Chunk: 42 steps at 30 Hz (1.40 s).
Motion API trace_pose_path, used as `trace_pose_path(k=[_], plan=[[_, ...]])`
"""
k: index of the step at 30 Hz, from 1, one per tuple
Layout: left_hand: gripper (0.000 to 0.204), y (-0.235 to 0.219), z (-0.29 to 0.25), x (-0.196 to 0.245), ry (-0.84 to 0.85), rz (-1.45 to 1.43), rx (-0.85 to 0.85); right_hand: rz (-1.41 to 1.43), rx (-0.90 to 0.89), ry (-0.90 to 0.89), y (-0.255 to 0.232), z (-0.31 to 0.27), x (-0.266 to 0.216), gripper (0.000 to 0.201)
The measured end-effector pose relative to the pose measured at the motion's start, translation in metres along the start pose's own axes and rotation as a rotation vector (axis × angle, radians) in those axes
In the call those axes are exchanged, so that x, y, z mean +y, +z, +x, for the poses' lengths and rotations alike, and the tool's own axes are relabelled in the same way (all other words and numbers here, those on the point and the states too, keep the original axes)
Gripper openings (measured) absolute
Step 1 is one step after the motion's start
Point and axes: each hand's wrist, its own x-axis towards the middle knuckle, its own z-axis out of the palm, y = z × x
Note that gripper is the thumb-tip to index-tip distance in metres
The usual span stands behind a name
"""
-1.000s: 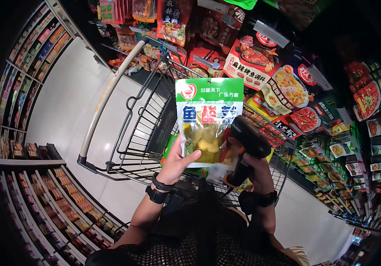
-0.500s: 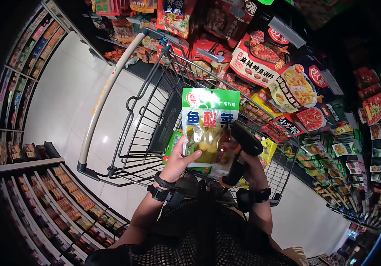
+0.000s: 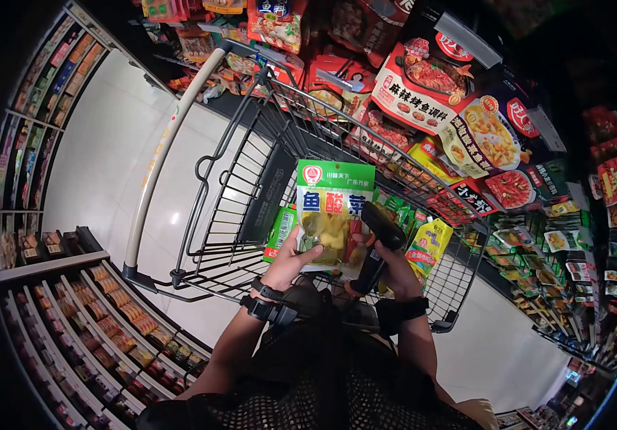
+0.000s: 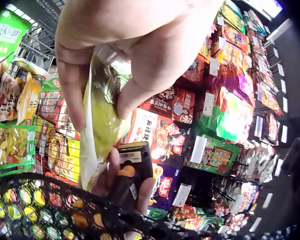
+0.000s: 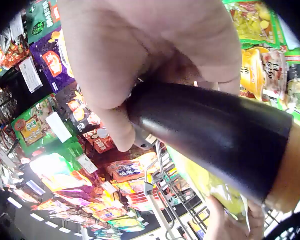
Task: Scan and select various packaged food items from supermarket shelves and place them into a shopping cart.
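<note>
Off at eight o'clock from the green-topped packet, goods line the low shelves; at ten, there's the pale handle of the cart. A green-and-red pack lies in it, at nine. The left hand pinches the packet upright over the cart, thumb in front, fingers behind. Just beside it, at four, the right hand has its fingers wrapped round a dark scanner. Beyond, a yellow pouch sits at four, and red packages hang at two.
</note>
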Motion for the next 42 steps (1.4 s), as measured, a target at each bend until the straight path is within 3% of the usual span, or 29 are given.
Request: trace_pose_path(k=[4,6,9,12,16,18,22,25,27,30,31,32,35,36,37,40,42], plan=[[0.062,0.006,0.006,0.004,0.083,-0.017,-0.021,-0.139,-0.043,-0.069,0.008,-0.01,-0.022,0.024],[0.062,0.011,0.008,0.006,0.106,-0.031,-0.03,-0.186,-0.107,-0.097,0.015,-0.016,-0.034,0.044],[0.062,0.012,0.006,0.005,0.136,-0.058,-0.038,-0.302,-0.12,-0.09,0.016,-0.018,-0.036,0.055],[0.063,0.011,0.0,0.007,0.102,-0.128,-0.027,-0.318,-0.035,-0.043,0.015,-0.02,-0.027,0.057],[0.062,0.011,-0.004,0.007,0.099,-0.159,-0.033,-0.325,-0.095,0.0,0.02,-0.023,-0.032,0.06],[0.062,0.012,-0.005,0.006,0.096,-0.179,-0.031,-0.458,0.0,0.01,0.021,-0.026,-0.031,0.059],[0.062,0.017,0.0,0.007,0.116,-0.182,-0.025,-0.479,0.014,0.014,0.022,-0.023,-0.038,0.058],[0.061,0.017,0.003,0.006,0.106,-0.19,-0.019,-0.375,-0.03,-0.03,0.007,-0.013,-0.024,0.054],[0.061,0.015,0.004,0.005,0.094,-0.192,-0.014,-0.148,0.036,-0.022,0.004,-0.01,-0.014,0.057],[0.057,0.013,0.007,0.001,0.087,-0.208,0.046,-0.096,0.083,-0.151,0.002,-0.007,-0.01,0.057],[0.055,0.009,0.012,-0.004,0.085,-0.168,0.098,-0.017,0.133,-0.209,-0.002,-0.006,-0.009,0.055],[0.054,0.006,0.018,-0.007,0.082,-0.126,0.141,0.076,0.216,-0.228,-0.01,-0.008,-0.011,0.035],[0.052,-0.011,0.019,-0.005,0.183,0.116,0.193,0.085,0.235,-0.264,-0.022,-0.013,-0.015,0.034],[0.053,-0.01,0.019,0.001,0.243,0.114,0.145,0.071,0.235,-0.278,-0.028,-0.017,-0.016,0.038],[0.054,-0.013,0.019,0.007,0.171,0.151,0.135,0.082,0.255,-0.286,-0.035,-0.02,-0.018,0.038],[0.059,-0.012,0.017,0.016,0.15,-0.213,-0.112,0.12,0.259,-0.306,-0.043,-0.027,-0.022,0.052],[0.057,-0.002,0.028,0.017,0.146,-0.286,-0.126,0.134,0.274,-0.309,-0.048,-0.029,-0.022,0.052]])
